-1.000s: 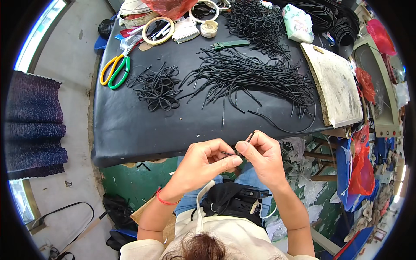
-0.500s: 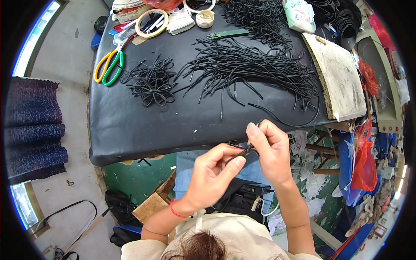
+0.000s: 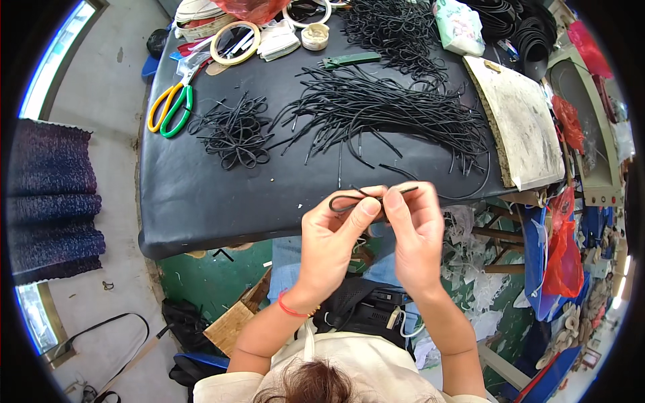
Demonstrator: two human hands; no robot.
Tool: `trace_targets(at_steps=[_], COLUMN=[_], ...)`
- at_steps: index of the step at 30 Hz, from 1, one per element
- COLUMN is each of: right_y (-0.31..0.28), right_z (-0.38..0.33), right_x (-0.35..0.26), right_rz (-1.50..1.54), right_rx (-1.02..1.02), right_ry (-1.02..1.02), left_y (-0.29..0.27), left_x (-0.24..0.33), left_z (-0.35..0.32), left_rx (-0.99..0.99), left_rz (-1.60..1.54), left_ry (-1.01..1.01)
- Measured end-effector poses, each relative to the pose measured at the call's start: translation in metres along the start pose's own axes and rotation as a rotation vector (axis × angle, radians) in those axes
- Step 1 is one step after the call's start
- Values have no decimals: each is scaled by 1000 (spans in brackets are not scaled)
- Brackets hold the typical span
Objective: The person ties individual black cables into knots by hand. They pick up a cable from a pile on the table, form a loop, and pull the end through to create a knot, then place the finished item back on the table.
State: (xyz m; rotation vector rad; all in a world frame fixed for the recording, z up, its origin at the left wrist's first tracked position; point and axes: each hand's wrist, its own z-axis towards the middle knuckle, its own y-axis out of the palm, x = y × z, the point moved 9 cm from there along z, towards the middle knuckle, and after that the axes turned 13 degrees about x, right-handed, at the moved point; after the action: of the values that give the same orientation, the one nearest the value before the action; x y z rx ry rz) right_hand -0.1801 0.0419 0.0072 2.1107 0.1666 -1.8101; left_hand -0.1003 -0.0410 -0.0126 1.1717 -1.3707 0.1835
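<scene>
Both hands hold a thin black cord point(image 3: 344, 203) just over the table's near edge. My left hand point(image 3: 336, 221) pinches it between thumb and fingers, with a loop standing out on the left side. Close beside it, my right hand point(image 3: 411, 218) grips the cord too, and a short end sticks out past the right thumb. What lies between the thumbs is partly hidden. Beyond the hands a long bundle of straight black cords point(image 3: 396, 114) lies on the black table point(image 3: 201, 201). A smaller heap of looped cords point(image 3: 235, 131) is to its left.
Scissors with yellow and green handles point(image 3: 176, 111) lie at the left. Behind the bundle are a green tool point(image 3: 352, 59), a small round tub point(image 3: 314, 37) and a tangled cord pile point(image 3: 390, 33). A worn pale board point(image 3: 521, 121) stands at the right, near a red bag point(image 3: 563, 262).
Both hands have moved up, away from my body. The left hand has turned more upright, and the cord's loop now shows clearly left of the pinch.
</scene>
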Motion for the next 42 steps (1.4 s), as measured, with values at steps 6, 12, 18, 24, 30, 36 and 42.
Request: trace_targets(at_steps=[6, 12, 18, 24, 30, 36, 42], right_y=[18, 12, 13, -3, 3, 2, 1], right_z=[1, 1, 2, 9, -6, -6, 0], right_x=[-9, 7, 14, 5, 7, -2, 2], right_rz=[-93, -32, -113, -117, -111, -216, -280], right_rx=[-414, -353, -344, -264, -277, -336, -395], right_ry=[-29, 238, 360, 234, 185, 39, 81], left_y=[3, 8, 2, -17, -21, -18, -23], left_x=[-4, -3, -8, -7, 1, 6, 0], left_z=[-5, -12, -16, 1, -3, -4, -3], left_rx=[-195, -299, -273, 94, 84, 80, 87], left_rz=[142, 208, 178, -136, 131, 224, 222], left_ry=[-230, -256, -284, -273, -14, -6, -39])
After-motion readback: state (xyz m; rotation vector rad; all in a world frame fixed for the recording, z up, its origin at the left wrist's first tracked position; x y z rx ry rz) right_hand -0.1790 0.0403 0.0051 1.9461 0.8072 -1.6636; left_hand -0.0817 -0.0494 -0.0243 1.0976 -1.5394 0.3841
